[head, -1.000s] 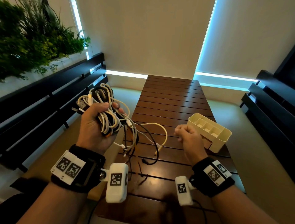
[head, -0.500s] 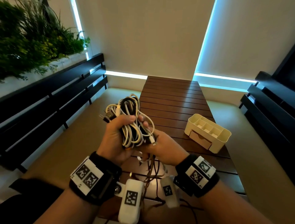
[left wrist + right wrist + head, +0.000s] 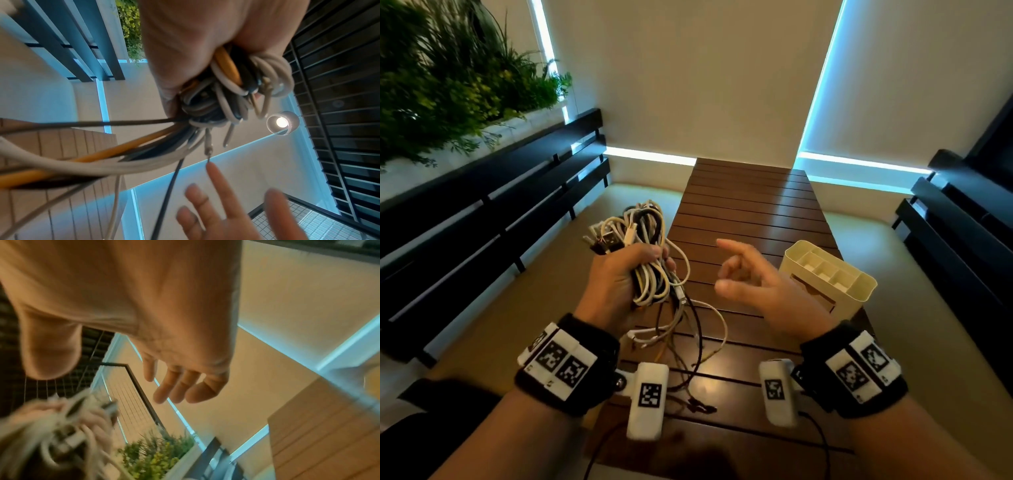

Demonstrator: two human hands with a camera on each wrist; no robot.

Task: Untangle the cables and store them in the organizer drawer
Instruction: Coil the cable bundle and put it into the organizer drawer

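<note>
My left hand (image 3: 619, 284) grips a tangled bundle of white, black and yellow cables (image 3: 643, 250) above the table's left edge. Loose cable ends (image 3: 681, 335) hang from the bundle down onto the wooden table (image 3: 750, 212). The left wrist view shows the same cable bundle (image 3: 232, 91) clamped in my fist. My right hand (image 3: 753, 284) hovers to the right of the bundle with relaxed fingers (image 3: 174, 389) and holds nothing. The cream organizer (image 3: 828, 277) stands on the table right of my right hand, its small front drawer partly hidden behind that hand.
Black slatted benches (image 3: 482, 192) run along both sides of the table. A planter with green foliage (image 3: 448, 78) sits behind the left bench. The far half of the table holds nothing.
My right hand has let go of the bundle and pulled back to the right, fingers spread. The left hand has shifted left with the cables, and more loose ends now hang to the table.
</note>
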